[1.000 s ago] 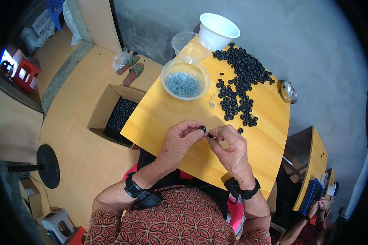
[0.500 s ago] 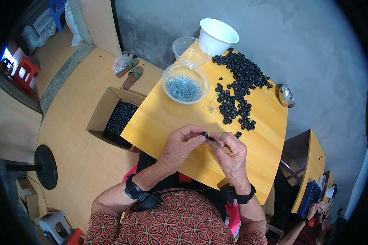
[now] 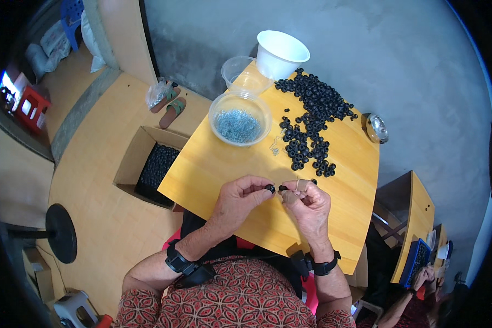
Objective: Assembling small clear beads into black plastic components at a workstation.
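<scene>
Over the near part of the wooden table, my left hand (image 3: 235, 203) pinches a small black round part (image 3: 270, 188) between thumb and fingertips. Close to its right, my right hand (image 3: 309, 206) grips another small black piece (image 3: 282, 188); its exact shape is mostly hidden by the fingers. A narrow gap separates the two pieces. Beyond my hands, many black ring-like parts (image 3: 317, 104) are spread in a loose pile. To their left stands a clear plastic bowl (image 3: 239, 143) holding tiny silvery metal pieces (image 3: 236, 126), and a few such pieces (image 3: 275, 146) lie on the wood.
A white bowl (image 3: 281, 54) and another clear bowl (image 3: 240, 68) stand at the far corner. A round metal dish (image 3: 376, 129) sits at the right edge. On the floor are a cardboard box (image 3: 127, 158) of black parts and sandals (image 3: 172, 112). Another person's hands (image 3: 425, 277) work at lower right.
My hands have drawn slightly apart, so the two black pieces stand further from each other. The whole view has shifted a little.
</scene>
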Demonstrator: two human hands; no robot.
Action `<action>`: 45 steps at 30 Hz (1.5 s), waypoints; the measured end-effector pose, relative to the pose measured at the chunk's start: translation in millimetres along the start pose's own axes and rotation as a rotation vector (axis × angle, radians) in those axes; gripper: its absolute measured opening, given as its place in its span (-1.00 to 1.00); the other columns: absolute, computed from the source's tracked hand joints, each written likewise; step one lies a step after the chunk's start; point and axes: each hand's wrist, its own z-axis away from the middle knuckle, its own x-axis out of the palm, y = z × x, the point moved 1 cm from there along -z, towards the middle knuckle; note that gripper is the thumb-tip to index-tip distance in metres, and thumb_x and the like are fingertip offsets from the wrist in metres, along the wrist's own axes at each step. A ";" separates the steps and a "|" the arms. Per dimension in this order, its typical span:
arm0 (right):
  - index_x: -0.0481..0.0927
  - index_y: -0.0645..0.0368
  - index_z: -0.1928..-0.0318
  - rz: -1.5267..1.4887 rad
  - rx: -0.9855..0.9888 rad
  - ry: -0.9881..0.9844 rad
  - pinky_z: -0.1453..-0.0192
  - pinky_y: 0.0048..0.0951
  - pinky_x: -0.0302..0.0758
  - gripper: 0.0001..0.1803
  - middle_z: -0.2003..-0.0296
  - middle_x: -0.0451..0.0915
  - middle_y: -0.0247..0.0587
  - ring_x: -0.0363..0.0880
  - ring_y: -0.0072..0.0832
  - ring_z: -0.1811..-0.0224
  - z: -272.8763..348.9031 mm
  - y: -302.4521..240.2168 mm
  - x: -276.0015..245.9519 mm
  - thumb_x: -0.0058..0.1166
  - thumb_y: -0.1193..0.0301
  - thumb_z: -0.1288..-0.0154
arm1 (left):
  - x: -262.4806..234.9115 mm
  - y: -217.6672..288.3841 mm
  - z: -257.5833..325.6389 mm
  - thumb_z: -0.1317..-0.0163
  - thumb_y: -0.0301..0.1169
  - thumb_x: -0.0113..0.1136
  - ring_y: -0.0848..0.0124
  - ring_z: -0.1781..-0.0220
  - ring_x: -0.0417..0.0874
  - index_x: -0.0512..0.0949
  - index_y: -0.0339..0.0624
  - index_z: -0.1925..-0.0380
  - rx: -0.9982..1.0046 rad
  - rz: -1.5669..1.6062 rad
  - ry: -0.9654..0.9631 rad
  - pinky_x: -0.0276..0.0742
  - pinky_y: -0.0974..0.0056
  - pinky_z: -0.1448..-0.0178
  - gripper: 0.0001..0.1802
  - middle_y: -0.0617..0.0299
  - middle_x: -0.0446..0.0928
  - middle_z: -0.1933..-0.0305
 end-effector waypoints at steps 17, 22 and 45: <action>0.66 0.31 0.27 -0.093 -0.012 0.092 0.32 -0.65 0.31 -0.92 0.44 0.52 -0.44 0.36 -0.72 0.42 -2.8 -8.8 -23.3 0.27 0.59 -0.21 | 27.5 8.7 -12.2 -0.31 -0.57 0.17 0.47 0.01 0.62 0.56 -0.35 0.01 0.046 -0.044 -0.123 0.53 0.38 -0.15 -0.75 0.18 0.62 0.07; 0.66 0.32 0.26 -0.010 -0.078 0.086 0.34 -0.64 0.31 -0.90 0.42 0.53 -0.40 0.36 -0.70 0.40 0.8 -11.0 -30.6 0.28 0.59 -0.20 | 32.9 4.7 -14.3 -0.31 -0.56 0.17 0.48 0.01 0.61 0.56 -0.34 0.01 0.048 0.017 -0.144 0.53 0.38 -0.15 -0.75 0.19 0.62 0.07; 0.66 0.34 0.28 0.712 -0.633 0.060 0.31 -0.36 0.54 -0.79 0.35 0.63 -0.01 0.60 -0.22 0.39 9.6 -30.3 -20.2 0.31 0.64 0.01 | 29.7 -3.8 -9.3 -0.28 -0.57 0.21 0.54 0.02 0.60 0.58 -0.34 0.07 0.043 0.020 -0.185 0.54 0.40 -0.12 -0.78 0.26 0.61 0.11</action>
